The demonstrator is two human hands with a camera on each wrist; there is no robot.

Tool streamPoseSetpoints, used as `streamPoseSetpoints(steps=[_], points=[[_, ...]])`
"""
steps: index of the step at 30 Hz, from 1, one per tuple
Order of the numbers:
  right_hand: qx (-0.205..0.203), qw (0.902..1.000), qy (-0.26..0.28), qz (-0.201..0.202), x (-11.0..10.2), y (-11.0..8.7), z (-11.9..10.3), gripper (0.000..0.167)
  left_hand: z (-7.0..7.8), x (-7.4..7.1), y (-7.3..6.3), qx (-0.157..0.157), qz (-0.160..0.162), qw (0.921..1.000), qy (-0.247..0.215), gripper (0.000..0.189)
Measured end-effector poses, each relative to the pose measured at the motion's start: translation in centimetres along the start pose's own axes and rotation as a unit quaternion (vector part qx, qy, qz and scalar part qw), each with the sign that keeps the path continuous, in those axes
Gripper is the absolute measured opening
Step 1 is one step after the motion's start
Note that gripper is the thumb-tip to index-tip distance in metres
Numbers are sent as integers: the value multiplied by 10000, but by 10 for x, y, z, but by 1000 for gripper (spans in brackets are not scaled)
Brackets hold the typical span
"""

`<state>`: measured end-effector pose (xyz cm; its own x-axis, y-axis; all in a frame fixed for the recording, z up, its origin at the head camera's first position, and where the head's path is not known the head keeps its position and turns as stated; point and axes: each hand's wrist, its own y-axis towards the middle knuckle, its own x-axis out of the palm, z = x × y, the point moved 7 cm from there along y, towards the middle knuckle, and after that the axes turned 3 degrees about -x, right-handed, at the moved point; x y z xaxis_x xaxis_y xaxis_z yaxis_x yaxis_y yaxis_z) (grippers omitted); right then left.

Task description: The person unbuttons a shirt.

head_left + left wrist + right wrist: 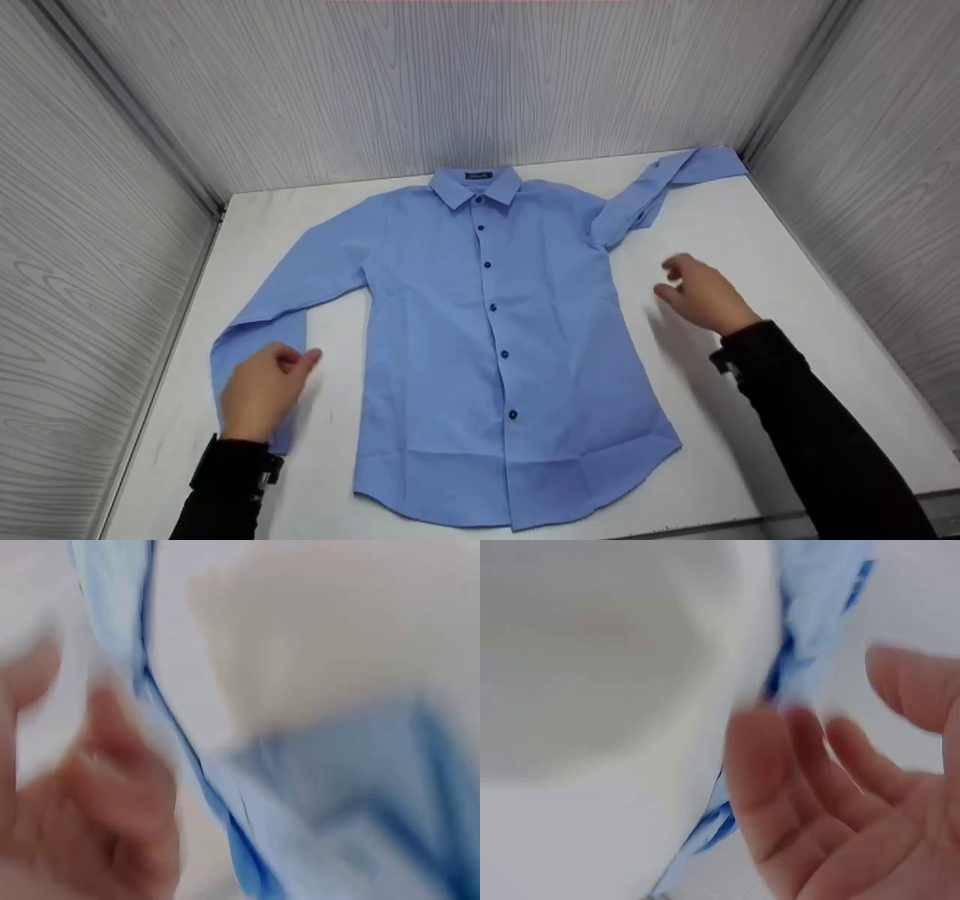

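Observation:
A light-blue button-up shirt [435, 322] lies front up on the white table, its collar toward the back wall and dark buttons down its middle. Over the folded sleeve [259, 345] on the left hovers my left hand [262, 390], its fingers loosely bent. The left wrist view is blurred, but a gap shows between thumb and fingers of that hand [97, 795], with nothing in it. My right hand [705, 296] is held above the table, right of the shirt's side and below the twisted right sleeve [645, 191]. Its fingers [761, 772] are relaxed and hold nothing.
Pale wood-grain panels enclose the white table [757, 247]: a back wall [375, 90], a left wall [75, 225] and a right wall [862, 150]. The right sleeve's cuff reaches the back right corner.

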<state>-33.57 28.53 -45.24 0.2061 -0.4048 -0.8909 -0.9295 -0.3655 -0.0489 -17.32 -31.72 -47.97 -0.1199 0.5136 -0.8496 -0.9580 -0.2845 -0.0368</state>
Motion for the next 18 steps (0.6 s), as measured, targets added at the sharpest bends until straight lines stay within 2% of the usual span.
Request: streamPoseSetpoints(steps=[1,2,3,5,7,9,12,15,17,18], points=[[-83,9991,-298,301,-3,15,1,52,-7,-9,3,-89,483,9987,124,55],[-197,9966,-588,538,-4,29,2,56,-15,-16,5,-246,810,9962,213,57],[-284,9935,-859,694,-3,42,3,60,-22,-19,7,-393,955,9943,283,62],[-425,9848,-1368,980,-1,62,8,61,-34,-17,11,-599,853,9935,465,73],[-491,9758,-1744,1222,0,75,14,56,-43,-8,14,-659,460,9945,668,73],[-437,9691,-2006,1369,2,81,20,45,-49,0,16,-601,143,9953,751,66],[-456,9622,-2270,1431,7,87,18,25,-51,2,16,-381,42,9960,805,52],[-896,9564,-2426,1358,18,89,-6,12,-54,-3,17,-257,161,9963,807,48],[-1435,9562,-2334,1035,31,90,-33,8,-58,-6,16,-282,197,9961,815,48],[-1652,9590,-2177,745,38,89,-48,8,-61,-7,15,-318,200,9959,817,49]])
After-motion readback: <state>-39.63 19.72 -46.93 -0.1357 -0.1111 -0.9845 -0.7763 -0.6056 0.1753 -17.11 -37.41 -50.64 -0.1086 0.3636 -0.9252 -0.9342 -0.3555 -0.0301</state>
